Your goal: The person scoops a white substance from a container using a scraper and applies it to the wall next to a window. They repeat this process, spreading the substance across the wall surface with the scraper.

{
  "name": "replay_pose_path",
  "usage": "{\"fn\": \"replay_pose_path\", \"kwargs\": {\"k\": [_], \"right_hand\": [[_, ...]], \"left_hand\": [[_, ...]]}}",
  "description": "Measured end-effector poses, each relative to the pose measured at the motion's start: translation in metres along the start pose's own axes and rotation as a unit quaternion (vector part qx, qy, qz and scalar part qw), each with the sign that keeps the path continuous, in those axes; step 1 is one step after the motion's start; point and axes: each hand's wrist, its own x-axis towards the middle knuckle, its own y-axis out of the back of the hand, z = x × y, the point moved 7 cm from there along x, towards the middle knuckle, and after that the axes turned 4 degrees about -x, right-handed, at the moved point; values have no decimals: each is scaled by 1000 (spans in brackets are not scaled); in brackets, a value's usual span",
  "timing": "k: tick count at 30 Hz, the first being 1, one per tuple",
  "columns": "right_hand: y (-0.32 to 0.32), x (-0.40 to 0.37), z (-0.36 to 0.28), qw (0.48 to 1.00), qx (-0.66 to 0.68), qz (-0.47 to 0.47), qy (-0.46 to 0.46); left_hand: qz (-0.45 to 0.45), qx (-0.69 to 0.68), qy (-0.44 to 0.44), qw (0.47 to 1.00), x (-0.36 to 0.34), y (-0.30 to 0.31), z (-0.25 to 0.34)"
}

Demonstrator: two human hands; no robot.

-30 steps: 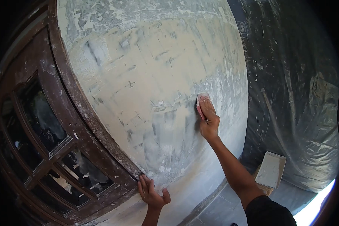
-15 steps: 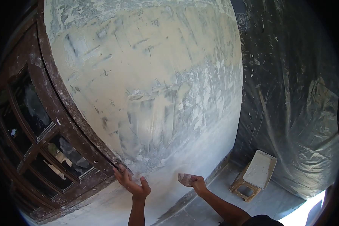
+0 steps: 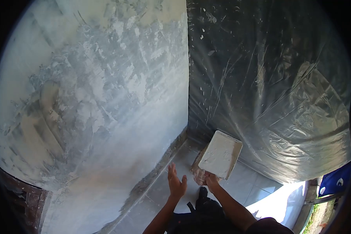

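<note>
My right hand [image 3: 212, 182] is closed on a putty-smeared scraper [image 3: 200, 176], held at the near edge of a tray [image 3: 219, 155] of white putty. The tray rests tilted on a small stool, mostly hidden beneath it. My left hand [image 3: 177, 185] is raised with its fingers apart and holds nothing; it is to the left of the scraper, over the floor.
A wall [image 3: 117, 89] with patchy white and cream putty fills the left. Dark plastic sheeting [image 3: 269, 85] hangs on the right. Grey floor tiles [image 3: 243, 184] lie below. A dark wooden frame [image 3: 32, 202] shows at the lower left, a blue cloth [image 3: 335, 181] at the lower right.
The view has swung right and toward the floor. My right hand has moved with the scraper from beside the wall to the tray. My left hand has left the door frame's edge.
</note>
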Motion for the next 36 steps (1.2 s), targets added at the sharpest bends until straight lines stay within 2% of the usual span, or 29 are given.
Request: {"fn": "replay_pose_path", "kwargs": {"k": [1, 2, 4, 6, 8, 9, 10, 11, 12, 14, 15, 17, 20, 22, 24, 28, 31, 34, 36], "right_hand": [[32, 13, 14, 1000, -4, 8, -17], [72, 36, 37, 995, -90, 32, -30], [130, 55, 54, 971, -215, 80, -64], [168, 76, 59, 949, -297, 95, -41], [179, 97, 50, 931, -356, 80, -22], [180, 105, 46, 929, -359, 77, -41], [173, 114, 39, 913, -405, 46, -22], [169, 127, 36, 893, -449, 14, -2], [174, 141, 43, 893, -450, 10, -20], [171, 163, 56, 858, -509, -69, 25], [176, 171, 62, 860, -504, -75, 15], [183, 180, 67, 862, -500, -81, -18], [206, 180, 83, 882, -465, -76, -15], [217, 174, 94, 871, -485, -79, -20], [225, 166, 98, 885, -461, -51, -30], [222, 156, 94, 883, -468, -16, -35], [213, 154, 99, 882, -467, -22, -57], [205, 158, 99, 884, -466, -28, -40], [205, 163, 102, 867, -494, -40, -54]], "left_hand": [[-34, -14, 64, 997, -11, -33, -29], [-67, -27, 130, 989, -23, -62, -52], [-83, -31, 186, 978, -42, -104, -77], [-165, -8, 313, 935, -72, -146, -111], [-183, 7, 365, 913, -92, -174, -135], [-167, -37, 391, 905, -103, -188, -152], [-149, -81, 415, 894, -113, -201, -168], [-152, -84, 454, 874, -121, -210, -184], [-156, -82, 470, 865, -127, -219, -202], [-142, -172, 571, 790, -151, -241, -235], [-144, -171, 585, 780, -149, -249, -237], [-84, -297, 649, 695, -142, -265, -226], [-103, -358, 651, 661, -167, -297, -244], [-95, -381, 667, 633, -172, -311, -241], [-85, -438, 671, 592, -172, -323, -233], [-71, -470, 651, 591, -167, -332, -223], [-72, -489, 639, 589, -163, -330, -221], [-58, -499, 635, 587, -159, -327, -218], [-53, -506, 634, 582, -158, -327, -217]]}}
